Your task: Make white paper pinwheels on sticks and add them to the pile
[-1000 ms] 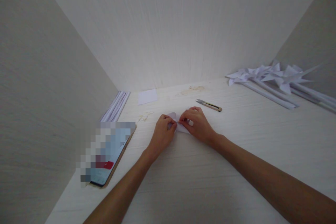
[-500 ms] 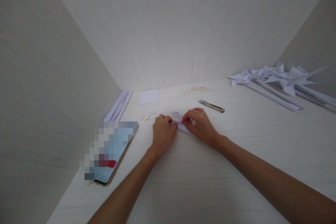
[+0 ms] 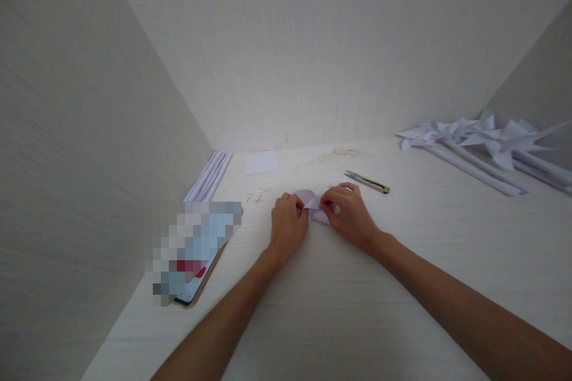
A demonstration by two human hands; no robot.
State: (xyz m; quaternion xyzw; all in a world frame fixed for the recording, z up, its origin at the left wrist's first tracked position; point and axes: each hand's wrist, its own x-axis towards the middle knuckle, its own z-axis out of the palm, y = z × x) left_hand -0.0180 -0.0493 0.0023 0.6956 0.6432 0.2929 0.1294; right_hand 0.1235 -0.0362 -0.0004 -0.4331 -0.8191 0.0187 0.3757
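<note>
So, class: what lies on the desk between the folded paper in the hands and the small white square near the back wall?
In the head view, only bare desk with faint glue-like smears lies between the folded paper and the white square.

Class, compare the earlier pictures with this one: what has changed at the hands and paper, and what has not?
The small paper piece now lifts more between the left hand and right hand, which still pinch it. The knife, paper square and pinwheels lie unmoved.
</note>
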